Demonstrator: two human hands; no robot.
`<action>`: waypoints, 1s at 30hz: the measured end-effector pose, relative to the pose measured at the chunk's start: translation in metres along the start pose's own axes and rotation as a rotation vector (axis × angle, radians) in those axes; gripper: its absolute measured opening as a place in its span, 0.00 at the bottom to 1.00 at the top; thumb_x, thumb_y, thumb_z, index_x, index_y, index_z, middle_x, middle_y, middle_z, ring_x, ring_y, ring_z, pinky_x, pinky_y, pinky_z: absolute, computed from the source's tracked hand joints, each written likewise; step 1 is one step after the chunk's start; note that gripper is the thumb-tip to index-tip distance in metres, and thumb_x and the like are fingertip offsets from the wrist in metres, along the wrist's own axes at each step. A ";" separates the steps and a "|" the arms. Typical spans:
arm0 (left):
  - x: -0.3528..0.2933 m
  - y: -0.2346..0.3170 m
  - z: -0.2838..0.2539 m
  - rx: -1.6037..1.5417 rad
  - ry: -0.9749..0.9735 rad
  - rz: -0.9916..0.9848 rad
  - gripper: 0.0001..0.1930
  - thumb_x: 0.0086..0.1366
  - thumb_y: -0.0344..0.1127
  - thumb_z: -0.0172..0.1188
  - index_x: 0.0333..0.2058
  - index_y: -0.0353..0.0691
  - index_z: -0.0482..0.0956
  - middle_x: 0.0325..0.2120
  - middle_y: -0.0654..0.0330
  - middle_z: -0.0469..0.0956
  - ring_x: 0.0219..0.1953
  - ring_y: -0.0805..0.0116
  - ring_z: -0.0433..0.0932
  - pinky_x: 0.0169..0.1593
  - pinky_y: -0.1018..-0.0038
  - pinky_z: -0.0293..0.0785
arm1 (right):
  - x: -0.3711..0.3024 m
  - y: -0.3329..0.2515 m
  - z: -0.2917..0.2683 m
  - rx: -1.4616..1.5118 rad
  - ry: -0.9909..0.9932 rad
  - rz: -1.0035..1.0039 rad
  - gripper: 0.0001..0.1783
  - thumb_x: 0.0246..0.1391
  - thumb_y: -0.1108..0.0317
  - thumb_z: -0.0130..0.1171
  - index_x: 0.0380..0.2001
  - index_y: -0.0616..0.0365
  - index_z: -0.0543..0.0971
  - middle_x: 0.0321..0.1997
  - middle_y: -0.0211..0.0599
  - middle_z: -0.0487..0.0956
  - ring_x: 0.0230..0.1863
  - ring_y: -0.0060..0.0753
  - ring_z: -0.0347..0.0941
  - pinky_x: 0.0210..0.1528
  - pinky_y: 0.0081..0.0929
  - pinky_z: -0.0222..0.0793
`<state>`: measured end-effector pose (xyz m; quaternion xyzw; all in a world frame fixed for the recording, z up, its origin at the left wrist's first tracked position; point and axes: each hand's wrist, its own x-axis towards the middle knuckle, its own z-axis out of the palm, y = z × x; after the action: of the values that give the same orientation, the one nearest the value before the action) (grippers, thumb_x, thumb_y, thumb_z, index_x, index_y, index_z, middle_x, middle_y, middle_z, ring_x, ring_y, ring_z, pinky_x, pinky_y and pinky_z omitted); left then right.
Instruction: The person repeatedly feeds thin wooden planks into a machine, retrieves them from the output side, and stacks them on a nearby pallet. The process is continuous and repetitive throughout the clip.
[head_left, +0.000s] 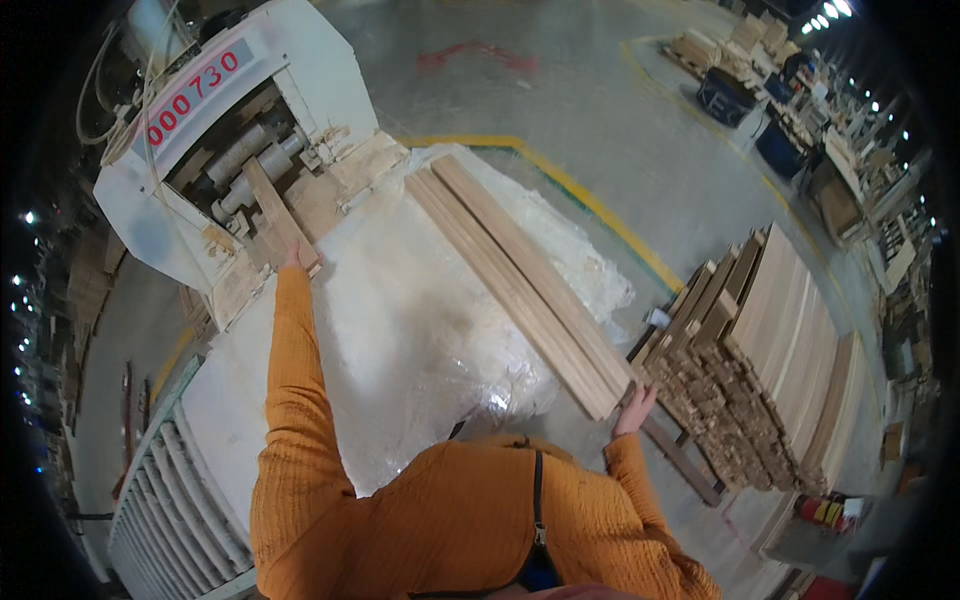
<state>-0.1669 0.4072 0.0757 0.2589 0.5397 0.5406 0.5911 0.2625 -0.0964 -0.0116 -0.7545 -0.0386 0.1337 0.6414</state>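
At the far left, my left hand (304, 259) grips the near end of a narrow wooden board (270, 200), with the thumb on one side and the fingers on the other. The board's far end reaches the rollers (255, 165) inside a white machine (330, 75). My right hand (634, 410) is beside the near ends of several long wooden boards (515, 285) laid side by side. Its fingers look apart and touch or nearly touch the end of the rightmost board. Those boards lie slanting across a surface covered in clear plastic film (400, 310).
A tall stack of wooden boards (745, 370) stands to the right. At the lower left is a roller conveyor (180, 495). A yellow floor line (585, 195) runs behind the plastic-covered surface. Wood piles and dark drums (725, 95) stand at the far right.
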 end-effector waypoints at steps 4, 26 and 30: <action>-0.024 -0.012 -0.003 -0.017 -0.028 -0.037 0.25 0.61 0.49 0.59 0.45 0.33 0.67 0.29 0.50 0.75 0.26 0.53 0.76 0.27 0.60 0.78 | 0.022 -0.031 -0.018 -0.765 -0.289 -0.648 0.47 0.45 0.42 0.59 0.61 0.59 0.58 0.62 0.55 0.59 0.64 0.54 0.54 0.63 0.44 0.49; -0.156 -0.104 -0.010 0.064 -0.029 0.013 0.28 0.60 0.46 0.58 0.43 0.20 0.66 0.34 0.44 0.75 0.28 0.52 0.77 0.33 0.61 0.78 | 0.004 -0.049 -0.002 -1.387 -0.672 -0.709 0.64 0.22 0.43 0.69 0.66 0.41 0.50 0.63 0.62 0.55 0.55 0.62 0.58 0.54 0.53 0.52; -0.220 -0.150 -0.001 0.024 0.082 -0.015 0.28 0.61 0.48 0.57 0.41 0.19 0.68 0.29 0.46 0.78 0.28 0.53 0.78 0.33 0.62 0.77 | 0.006 -0.052 -0.007 -1.302 -0.722 -0.678 0.63 0.23 0.44 0.69 0.66 0.44 0.50 0.61 0.60 0.55 0.56 0.60 0.56 0.55 0.51 0.51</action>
<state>-0.0770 0.1629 0.0202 0.2398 0.5719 0.5398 0.5693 0.2763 -0.0922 0.0396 -0.8338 -0.5385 0.1180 0.0283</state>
